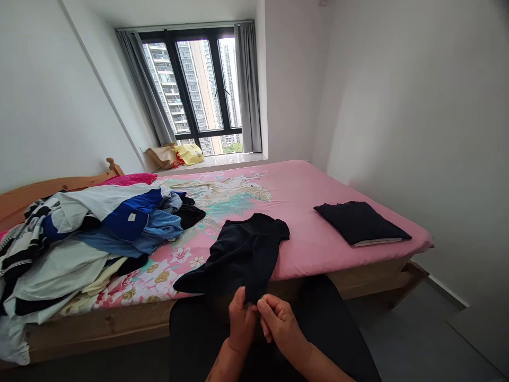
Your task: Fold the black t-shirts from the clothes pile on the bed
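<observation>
A black garment lies rumpled on the near edge of the bed, its lower end drawn over the side toward me. My left hand pinches that end, thumb up, with fingers curled around the cloth. Close beside it, almost touching, my right hand is closed, thumb against forefinger, at the same edge of the garment. What exactly lies between the right fingertips is too small to see clearly. The garment's kind is hard to tell from its folds.
A folded dark stack of clothes sits on the bed's right part. Heaped clothes in white, blue and black cover the left, some hanging over the wooden bed frame. Bags rest on the windowsill. My dark-clothed legs are below.
</observation>
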`<state>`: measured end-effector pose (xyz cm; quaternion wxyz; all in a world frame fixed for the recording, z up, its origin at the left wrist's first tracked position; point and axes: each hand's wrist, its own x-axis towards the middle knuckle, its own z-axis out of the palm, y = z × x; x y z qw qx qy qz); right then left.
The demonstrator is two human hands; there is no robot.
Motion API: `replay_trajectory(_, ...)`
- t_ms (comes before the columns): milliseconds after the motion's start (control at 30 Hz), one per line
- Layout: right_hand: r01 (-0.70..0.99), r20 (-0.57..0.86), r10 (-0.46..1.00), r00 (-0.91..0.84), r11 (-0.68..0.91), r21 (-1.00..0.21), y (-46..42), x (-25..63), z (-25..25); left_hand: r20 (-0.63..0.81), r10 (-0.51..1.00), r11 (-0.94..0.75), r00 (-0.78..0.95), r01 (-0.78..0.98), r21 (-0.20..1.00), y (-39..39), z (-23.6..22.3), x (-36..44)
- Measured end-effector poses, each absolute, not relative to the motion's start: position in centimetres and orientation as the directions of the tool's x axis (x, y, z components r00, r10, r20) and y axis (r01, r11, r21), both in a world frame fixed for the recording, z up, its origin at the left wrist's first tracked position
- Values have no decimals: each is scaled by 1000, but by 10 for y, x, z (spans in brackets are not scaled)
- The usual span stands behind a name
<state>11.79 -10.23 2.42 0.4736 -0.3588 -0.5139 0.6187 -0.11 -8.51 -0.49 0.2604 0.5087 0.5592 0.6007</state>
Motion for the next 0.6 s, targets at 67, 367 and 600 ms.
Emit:
replay_trajectory(67,-257,-3,981,-194,-54,-965,-92,127,20,258,848,-187,-462,194,963,-82,13,-8)
replay_trajectory(367,-644,-578,811,-90,-490,-587,-49,155,-54,55,721,-136,-690,-64,989,-108,86,-33)
replay_trajectory(600,-742,-461,884,-74,-358,-567,-31,170,-27,89,681,-131,-727,-1,991,-143,144,-48)
